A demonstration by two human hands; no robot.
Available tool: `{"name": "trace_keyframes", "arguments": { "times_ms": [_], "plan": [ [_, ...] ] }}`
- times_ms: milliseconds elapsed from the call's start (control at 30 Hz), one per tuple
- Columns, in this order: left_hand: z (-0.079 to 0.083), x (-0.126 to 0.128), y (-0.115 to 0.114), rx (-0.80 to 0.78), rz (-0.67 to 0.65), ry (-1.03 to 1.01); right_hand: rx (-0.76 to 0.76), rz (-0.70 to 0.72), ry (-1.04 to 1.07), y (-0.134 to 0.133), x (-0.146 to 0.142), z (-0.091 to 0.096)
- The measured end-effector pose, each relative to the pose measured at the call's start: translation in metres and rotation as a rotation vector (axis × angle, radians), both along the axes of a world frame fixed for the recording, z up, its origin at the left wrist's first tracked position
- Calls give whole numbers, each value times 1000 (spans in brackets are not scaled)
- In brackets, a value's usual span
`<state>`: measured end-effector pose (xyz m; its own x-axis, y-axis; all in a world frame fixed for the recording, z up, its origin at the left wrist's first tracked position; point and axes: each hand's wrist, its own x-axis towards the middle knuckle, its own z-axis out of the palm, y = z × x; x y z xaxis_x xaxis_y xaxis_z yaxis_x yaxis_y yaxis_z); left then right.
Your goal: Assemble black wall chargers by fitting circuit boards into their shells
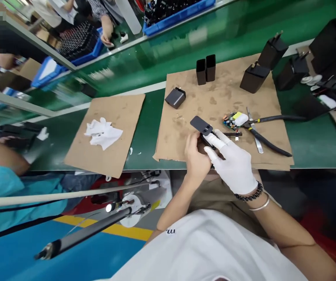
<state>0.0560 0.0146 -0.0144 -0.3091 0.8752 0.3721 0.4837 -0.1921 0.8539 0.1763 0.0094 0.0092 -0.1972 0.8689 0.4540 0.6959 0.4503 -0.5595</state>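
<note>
My bare left hand is closed around a black charger casing, mostly hidden by the fingers. A flat dark grey cover sticks out beyond the fingertips; how it joins the casing I cannot tell. My right hand, in a white glove, grips the same casing from the other side, its fingertips close to the cover. Just beyond the glove lie a small circuit board with yellow and white parts, black-handled pliers and a metal strip. A thin black piece lies beside the glove.
Cardboard covers the green bench under my hands. On it are a dark grey casing, two open black sleeves and plug adapters. White gloves lie on another cardboard sheet. Co-workers are left and across; blue trays stand beyond.
</note>
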Motion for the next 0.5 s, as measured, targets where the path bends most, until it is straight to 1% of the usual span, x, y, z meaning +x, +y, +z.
{"name": "trace_keyframes", "arguments": {
  "times_ms": [67, 133, 167, 233, 300, 367, 433, 467, 500],
  "plan": [
    [0, -1, 0, -5, -28, 14, 47, 19, 61, 4, 7, 10],
    [1, -3, -1, -9, -67, 44, 110, -1, 111, 9, 15, 26],
    [2, -3, -2, -8, -82, 68, 123, -14, 102, 13, 18, 35],
    [4, -3, -4, 16, -105, 122, 91, -1, 6, 25, 22, 52],
    [8, -4, -5, 65, -116, 181, 6, 91, -129, 41, 26, 66],
    [13, -8, -5, 110, -121, 223, -51, 250, -229, 56, 30, 75],
    [17, -14, -3, 130, -147, 217, -14, 411, -296, 67, 38, 81],
    [19, -17, -2, 134, -174, 192, 23, 458, -330, 70, 43, 82],
    [21, -20, -1, 136, -203, 164, 50, 474, -373, 71, 48, 83]
  ]
}}
